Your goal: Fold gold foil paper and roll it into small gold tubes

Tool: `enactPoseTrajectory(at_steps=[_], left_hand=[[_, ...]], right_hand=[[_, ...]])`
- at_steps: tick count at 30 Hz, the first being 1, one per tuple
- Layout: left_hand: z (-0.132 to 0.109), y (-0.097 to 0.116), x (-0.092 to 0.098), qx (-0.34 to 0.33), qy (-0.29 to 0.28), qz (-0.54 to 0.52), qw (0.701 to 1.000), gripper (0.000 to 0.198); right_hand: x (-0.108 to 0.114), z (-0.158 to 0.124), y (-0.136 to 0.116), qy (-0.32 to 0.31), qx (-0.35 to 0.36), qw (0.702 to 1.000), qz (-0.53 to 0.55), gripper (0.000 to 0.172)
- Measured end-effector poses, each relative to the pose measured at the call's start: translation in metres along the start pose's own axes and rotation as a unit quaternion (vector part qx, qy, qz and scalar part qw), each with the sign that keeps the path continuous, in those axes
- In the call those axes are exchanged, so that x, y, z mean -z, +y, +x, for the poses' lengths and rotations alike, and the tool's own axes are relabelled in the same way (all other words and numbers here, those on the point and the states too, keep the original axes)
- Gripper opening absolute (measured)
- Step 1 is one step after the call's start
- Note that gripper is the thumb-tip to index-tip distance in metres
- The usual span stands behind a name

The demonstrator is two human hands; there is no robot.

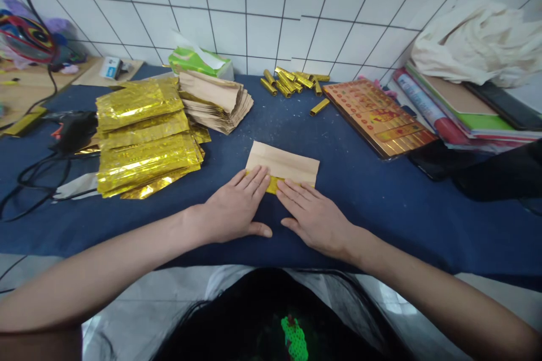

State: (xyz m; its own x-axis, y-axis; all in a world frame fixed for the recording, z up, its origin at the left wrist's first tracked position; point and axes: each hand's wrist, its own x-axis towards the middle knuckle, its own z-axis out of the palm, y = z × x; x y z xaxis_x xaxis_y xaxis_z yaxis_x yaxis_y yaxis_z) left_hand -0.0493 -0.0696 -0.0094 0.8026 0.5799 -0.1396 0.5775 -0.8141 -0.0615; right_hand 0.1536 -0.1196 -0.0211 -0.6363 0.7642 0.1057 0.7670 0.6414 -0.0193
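A sheet of paper (283,159), tan on its upper face, lies on the dark blue cloth in front of me. Its near edge is folded over and shows a gold foil strip (273,185). My left hand (237,203) lies flat with its fingertips on the left part of that fold. On the right part press the stretched fingers of my right hand (315,214). Both thumbs point inward, apart from the paper. Neither hand grips anything. To the left is a pile of gold foil sheets (146,141), and behind it a stack of tan paper (218,96).
Several gold paper tubes (292,82) lie by the tiled wall, with a single tube (319,107) nearer. A printed orange board (376,115) and a pile of books (474,118) occupy the right. At left are a black glue gun (76,130), cables and a green tissue pack (199,61).
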Motion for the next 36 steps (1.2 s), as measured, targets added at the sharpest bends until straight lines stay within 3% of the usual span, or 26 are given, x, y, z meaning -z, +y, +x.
enactPoseTrajectory(at_steps=[4, 8, 16, 23, 28, 36], left_hand=[[0.007, -0.016, 0.003, 0.035, -0.002, 0.012, 0.999, 0.089], [0.010, -0.028, 0.012, 0.050, 0.024, 0.024, 0.998, 0.080], [0.009, -0.021, 0.025, 0.047, 0.056, 0.063, 0.995, 0.071], [0.002, -0.007, 0.012, 0.050, 0.072, 0.065, 0.994, 0.084], [-0.005, 0.007, -0.003, 0.017, 0.031, 0.006, 0.999, 0.099], [-0.007, 0.006, -0.005, 0.022, 0.026, -0.015, 0.999, 0.097]], right_hand=[[-0.001, 0.015, -0.007, -0.002, -0.015, 1.000, 0.008, 0.061], [-0.001, 0.027, -0.002, -0.007, 0.011, 1.000, 0.018, 0.062], [0.003, 0.019, 0.010, -0.015, 0.019, 1.000, 0.016, 0.056], [0.005, 0.021, 0.012, -0.032, 0.033, 0.999, 0.012, 0.058], [0.003, 0.021, 0.017, -0.033, 0.040, 0.998, 0.031, 0.060], [-0.002, 0.010, 0.027, -0.023, 0.020, 0.999, 0.023, 0.063]])
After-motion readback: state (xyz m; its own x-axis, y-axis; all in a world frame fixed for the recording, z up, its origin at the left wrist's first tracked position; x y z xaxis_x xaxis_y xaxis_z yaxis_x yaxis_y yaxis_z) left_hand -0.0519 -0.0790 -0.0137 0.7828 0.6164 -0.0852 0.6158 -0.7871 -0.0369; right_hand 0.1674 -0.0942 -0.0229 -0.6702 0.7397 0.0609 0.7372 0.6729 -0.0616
